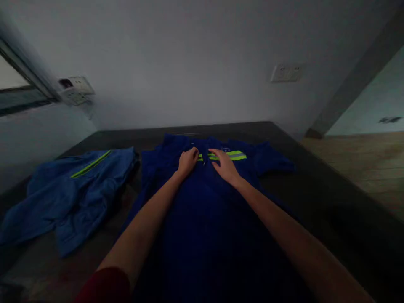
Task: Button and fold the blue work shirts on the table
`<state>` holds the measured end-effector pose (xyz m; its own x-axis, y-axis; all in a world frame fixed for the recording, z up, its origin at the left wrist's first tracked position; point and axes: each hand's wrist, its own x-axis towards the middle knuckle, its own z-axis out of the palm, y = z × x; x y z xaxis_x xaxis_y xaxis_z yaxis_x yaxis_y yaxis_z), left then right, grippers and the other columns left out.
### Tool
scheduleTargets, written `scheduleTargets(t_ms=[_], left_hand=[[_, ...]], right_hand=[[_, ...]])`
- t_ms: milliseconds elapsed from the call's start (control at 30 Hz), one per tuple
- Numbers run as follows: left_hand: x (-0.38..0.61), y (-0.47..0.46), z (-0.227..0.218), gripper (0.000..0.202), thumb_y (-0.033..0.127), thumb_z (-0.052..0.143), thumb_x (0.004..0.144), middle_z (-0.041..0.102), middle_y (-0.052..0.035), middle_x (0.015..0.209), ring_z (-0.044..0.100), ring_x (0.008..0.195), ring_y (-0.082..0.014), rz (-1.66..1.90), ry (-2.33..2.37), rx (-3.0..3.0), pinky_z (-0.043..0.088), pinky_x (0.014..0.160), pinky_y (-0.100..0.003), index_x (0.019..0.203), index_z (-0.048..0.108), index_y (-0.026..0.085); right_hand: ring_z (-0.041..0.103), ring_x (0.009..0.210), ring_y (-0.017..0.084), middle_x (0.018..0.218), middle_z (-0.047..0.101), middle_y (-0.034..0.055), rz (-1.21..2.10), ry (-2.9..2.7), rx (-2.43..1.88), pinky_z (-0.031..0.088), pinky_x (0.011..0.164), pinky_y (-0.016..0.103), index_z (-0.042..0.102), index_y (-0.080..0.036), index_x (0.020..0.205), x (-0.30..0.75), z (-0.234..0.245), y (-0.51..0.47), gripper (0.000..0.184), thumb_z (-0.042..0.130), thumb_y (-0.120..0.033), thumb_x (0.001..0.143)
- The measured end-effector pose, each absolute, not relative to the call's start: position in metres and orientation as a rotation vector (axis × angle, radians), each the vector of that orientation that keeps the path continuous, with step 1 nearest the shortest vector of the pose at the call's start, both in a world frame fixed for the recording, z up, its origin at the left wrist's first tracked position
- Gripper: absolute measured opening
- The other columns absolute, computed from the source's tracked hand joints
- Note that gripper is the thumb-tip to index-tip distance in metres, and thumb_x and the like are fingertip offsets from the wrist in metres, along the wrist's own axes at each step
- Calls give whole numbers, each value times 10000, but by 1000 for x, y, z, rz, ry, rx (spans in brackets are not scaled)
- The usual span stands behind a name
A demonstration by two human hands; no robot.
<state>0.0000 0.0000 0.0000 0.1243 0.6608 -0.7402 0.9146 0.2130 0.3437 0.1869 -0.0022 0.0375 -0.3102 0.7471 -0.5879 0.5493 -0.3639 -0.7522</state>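
A dark blue work jacket (202, 202) lies spread on the dark table, its yellow and silver reflective band (237, 155) running across the chest. My left hand (188, 161) has its fingers curled and pinched on the jacket's front, just left of the middle opening. On the other side of that opening, my right hand (223, 165) rests on the band with thumb and fingers apart. A small logo shows above the band. The jacket's lower part fades into deep shadow.
A second, lighter blue garment (85, 189) with a yellow stripe lies crumpled on the left of the table (284, 141). Behind stands a pale wall with a socket (287, 73) on the right and another socket (80, 85) on the left. Wooden floor (369, 160) shows at right.
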Motion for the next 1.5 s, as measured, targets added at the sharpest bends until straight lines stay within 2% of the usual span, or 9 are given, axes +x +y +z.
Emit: scheduleTargets(t_ms=[167,267,433,733,833,1000,1133,1333,1500], left_hand=[[-8,-16,78,233,214,472,877,650,-66,997,591,968,-206,-273,1464,1481,434,854,-334,1092,557,192],[-28,-40,141,330,269,495,873,560,-72,1222,489,1164,-245,-384,1393,1505,369,994,-444,1200,523,242],[-90,-78,207,489,429,415,917,366,-91,1455,316,1338,-305,-698,1416,1507,299,1056,-559,1385,389,287],[-171,-78,182,528,443,285,949,425,-102,1436,401,1312,-275,-836,1356,1559,301,1101,-461,1411,395,213],[-171,-79,179,529,438,291,947,434,-104,1427,408,1305,-276,-794,1365,1571,313,1097,-465,1408,400,202],[-169,-80,183,481,385,334,940,481,-102,1372,448,1262,-253,-666,1387,1596,354,1083,-455,1366,442,191],[-156,-73,187,403,293,398,910,530,-109,1294,492,1200,-257,-521,1371,1645,391,1049,-477,1283,515,195],[-86,-53,201,306,254,402,921,575,-82,1203,529,1136,-217,-329,1211,1537,436,1000,-426,1170,575,214],[-40,-54,203,386,297,417,932,503,-76,1346,459,1240,-226,-328,1011,1514,383,1043,-429,1309,487,251]], right_hand=[[508,1164,236,1204,582,94,1908,-1753,-1626,402,1028,445,552,-203,1195,225,105,-38,342,487,-182,860],[476,1228,259,1294,542,113,1958,-1884,-1647,396,1037,473,512,-210,1273,255,135,-70,391,487,-300,894],[384,1332,280,1439,427,119,1940,-2171,-1756,327,1091,497,452,-213,1369,318,143,-100,525,400,-487,924],[379,1338,260,1438,432,103,1991,-2204,-1649,319,1103,473,492,-215,1333,360,119,-79,513,389,-497,917],[507,1207,267,1281,561,127,1829,-2135,-1782,412,1016,464,548,-192,1229,344,171,-70,462,412,-503,915],[638,816,216,851,675,64,1838,-2332,-1597,503,746,366,624,-226,815,339,282,-92,403,392,-539,920],[636,801,243,902,680,88,1631,-2506,-1613,483,677,379,651,-235,881,355,310,-123,497,331,-615,899],[615,836,217,921,661,68,1986,-2372,-1516,477,705,371,664,-255,831,367,301,-124,417,323,-455,961],[622,878,223,936,666,57,2162,-2236,-1553,502,761,371,671,-270,832,405,304,-120,316,438,-466,917]])
